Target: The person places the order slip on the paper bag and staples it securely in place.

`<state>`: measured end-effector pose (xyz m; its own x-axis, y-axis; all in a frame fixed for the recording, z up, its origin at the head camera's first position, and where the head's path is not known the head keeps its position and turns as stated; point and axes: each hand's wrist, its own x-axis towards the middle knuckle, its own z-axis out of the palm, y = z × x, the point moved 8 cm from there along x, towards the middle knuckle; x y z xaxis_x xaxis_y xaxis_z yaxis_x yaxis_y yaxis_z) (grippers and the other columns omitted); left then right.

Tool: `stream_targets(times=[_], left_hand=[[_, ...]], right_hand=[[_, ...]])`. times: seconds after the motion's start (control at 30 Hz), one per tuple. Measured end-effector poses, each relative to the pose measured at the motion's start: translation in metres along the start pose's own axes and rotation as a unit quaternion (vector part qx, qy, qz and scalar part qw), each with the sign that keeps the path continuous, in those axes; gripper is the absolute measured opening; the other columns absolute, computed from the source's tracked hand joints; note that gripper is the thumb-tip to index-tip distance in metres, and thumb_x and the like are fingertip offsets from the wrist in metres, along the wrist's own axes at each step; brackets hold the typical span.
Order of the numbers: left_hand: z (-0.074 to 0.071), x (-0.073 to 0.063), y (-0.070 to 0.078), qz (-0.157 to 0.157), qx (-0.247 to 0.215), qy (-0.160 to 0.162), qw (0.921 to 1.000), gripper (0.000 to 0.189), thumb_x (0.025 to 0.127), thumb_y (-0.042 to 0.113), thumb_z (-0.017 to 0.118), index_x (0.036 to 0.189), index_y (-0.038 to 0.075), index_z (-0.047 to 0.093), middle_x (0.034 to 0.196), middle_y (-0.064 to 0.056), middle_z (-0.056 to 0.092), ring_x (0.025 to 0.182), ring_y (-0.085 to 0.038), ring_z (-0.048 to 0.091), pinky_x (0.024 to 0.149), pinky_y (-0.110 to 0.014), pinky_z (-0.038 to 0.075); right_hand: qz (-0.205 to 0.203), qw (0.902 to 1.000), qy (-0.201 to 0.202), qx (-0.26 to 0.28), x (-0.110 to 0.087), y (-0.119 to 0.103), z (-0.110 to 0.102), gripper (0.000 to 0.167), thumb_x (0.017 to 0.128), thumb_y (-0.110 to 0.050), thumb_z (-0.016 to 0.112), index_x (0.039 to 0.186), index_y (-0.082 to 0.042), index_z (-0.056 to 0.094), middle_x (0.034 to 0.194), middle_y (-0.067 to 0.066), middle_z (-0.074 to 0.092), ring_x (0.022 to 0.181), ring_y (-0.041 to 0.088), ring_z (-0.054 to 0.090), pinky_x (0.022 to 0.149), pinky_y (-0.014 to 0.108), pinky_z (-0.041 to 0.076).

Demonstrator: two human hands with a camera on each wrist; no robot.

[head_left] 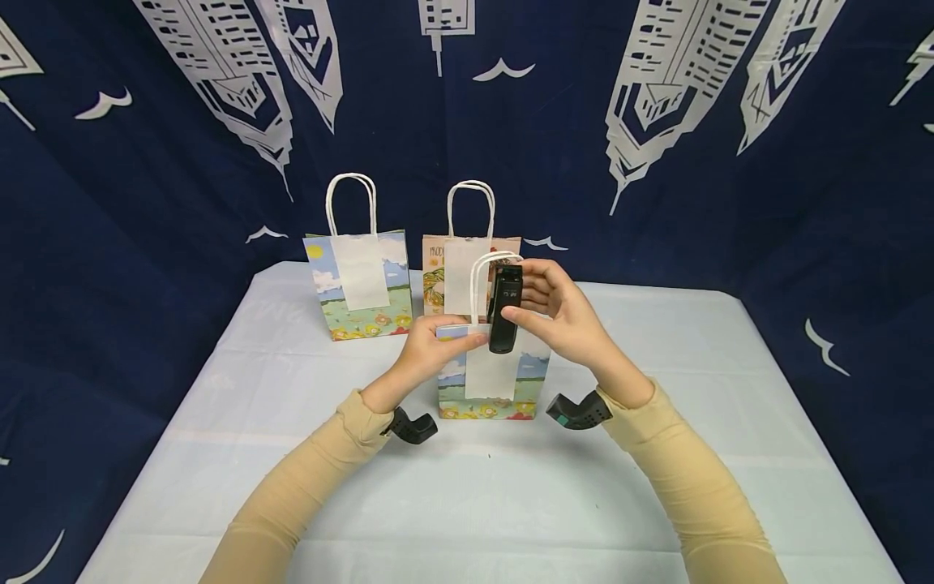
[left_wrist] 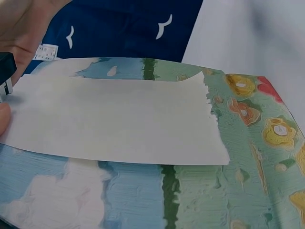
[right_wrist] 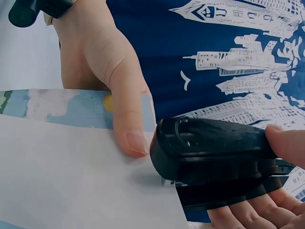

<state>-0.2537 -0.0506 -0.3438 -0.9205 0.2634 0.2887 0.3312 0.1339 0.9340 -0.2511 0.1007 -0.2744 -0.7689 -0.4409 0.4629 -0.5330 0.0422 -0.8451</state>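
A black stapler is held upright in my right hand, thumb on one side and fingers on the other. In the right wrist view the stapler's jaws straddle the top edge of a paper gift bag with a painted meadow, at its white paper strip. My left hand pinches the bag's top edge just left of the stapler, with its thumb lying on the front. A white twisted handle rises behind the stapler.
A second meadow bag stands at the back left of the white-covered table. Behind the held bag stands a peach printed bag. Both have white handles and white strips. A navy printed curtain hangs behind the table.
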Motion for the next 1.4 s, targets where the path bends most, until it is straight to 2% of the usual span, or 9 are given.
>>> stream_targets(times=[0.1,0.33,0.63,0.77,0.87,0.97,1.07,1.27,1.4], left_hand=[[0.000,0.000,-0.001,-0.001,0.002,-0.002,1.0000,0.018,0.082,0.005,0.072,0.096,-0.007,0.070,0.102,-0.016,0.068,0.099,-0.024,0.061,0.087,-0.035,0.049],[0.001,0.008,-0.029,-0.013,-0.003,0.005,0.9999,0.021,0.081,0.012,0.075,0.096,-0.003,0.072,0.103,-0.013,0.068,0.100,-0.022,0.061,0.087,-0.035,0.049],[-0.001,0.010,-0.030,0.023,0.014,-0.011,0.9996,0.025,0.079,0.018,0.077,0.098,0.002,0.073,0.101,-0.007,0.070,0.100,-0.018,0.062,0.089,-0.035,0.048],[-0.002,0.010,-0.024,0.043,0.013,-0.026,0.9986,0.028,0.078,0.013,0.078,0.103,0.002,0.071,0.105,-0.008,0.068,0.104,-0.018,0.059,0.094,-0.034,0.045],[-0.002,0.010,-0.016,0.070,0.001,-0.045,0.9966,0.039,0.074,0.009,0.080,0.110,0.000,0.067,0.110,-0.012,0.066,0.107,-0.023,0.058,0.095,-0.035,0.044],[0.000,0.011,-0.010,0.086,-0.003,-0.065,0.9942,0.057,0.070,0.017,0.085,0.118,-0.001,0.062,0.115,-0.014,0.064,0.109,-0.026,0.057,0.096,-0.035,0.043],[0.003,0.011,0.001,0.086,0.009,-0.075,0.9935,0.066,0.066,0.019,0.087,0.122,-0.002,0.059,0.117,-0.015,0.063,0.110,-0.027,0.057,0.096,-0.033,0.043],[0.008,0.005,0.036,0.108,0.035,-0.066,0.9913,0.053,0.066,-0.002,0.083,0.114,-0.007,0.061,0.110,-0.019,0.065,0.105,-0.028,0.060,0.092,-0.034,0.047],[0.008,0.010,0.024,0.122,0.018,-0.050,0.9911,0.041,0.068,-0.001,0.082,0.105,-0.004,0.067,0.103,-0.014,0.068,0.098,-0.023,0.064,0.087,-0.033,0.050]], right_hand=[[-0.006,0.9999,0.007,-0.004,0.000,0.000,0.000,0.051,0.081,0.013,0.065,0.125,0.010,0.039,0.114,0.025,0.058,0.098,0.015,0.062,0.088,0.029,0.049],[-0.012,0.9996,0.025,-0.005,0.000,0.003,-0.002,0.050,0.080,0.013,0.066,0.124,0.012,0.041,0.111,0.027,0.058,0.095,0.013,0.063,0.086,0.029,0.051],[-0.003,0.9993,0.037,-0.012,0.001,0.003,-0.004,0.050,0.079,0.013,0.067,0.123,0.012,0.043,0.110,0.027,0.059,0.093,0.012,0.063,0.085,0.027,0.051],[-0.003,0.9992,0.038,-0.014,0.002,0.005,-0.005,0.050,0.078,0.013,0.068,0.122,0.013,0.043,0.110,0.028,0.059,0.093,0.012,0.063,0.085,0.027,0.051],[-0.002,0.9991,0.039,-0.016,0.002,0.006,-0.005,0.050,0.078,0.013,0.069,0.121,0.013,0.044,0.110,0.028,0.059,0.093,0.012,0.063,0.085,0.027,0.051],[-0.001,0.9991,0.038,-0.016,0.002,0.006,-0.005,0.050,0.078,0.013,0.068,0.121,0.012,0.044,0.110,0.028,0.059,0.093,0.012,0.063,0.085,0.027,0.051],[-0.001,0.9991,0.038,-0.018,0.002,0.006,-0.005,0.050,0.078,0.014,0.068,0.121,0.012,0.044,0.110,0.027,0.059,0.092,0.012,0.063,0.084,0.027,0.051],[-0.002,0.9992,0.037,-0.015,0.003,0.005,-0.005,0.050,0.077,0.016,0.067,0.122,0.012,0.044,0.109,0.027,0.060,0.091,0.012,0.063,0.084,0.027,0.051],[-0.002,0.9993,0.034,-0.014,0.003,0.006,-0.005,0.050,0.078,0.015,0.067,0.122,0.013,0.043,0.109,0.028,0.059,0.091,0.011,0.063,0.085,0.027,0.051]])
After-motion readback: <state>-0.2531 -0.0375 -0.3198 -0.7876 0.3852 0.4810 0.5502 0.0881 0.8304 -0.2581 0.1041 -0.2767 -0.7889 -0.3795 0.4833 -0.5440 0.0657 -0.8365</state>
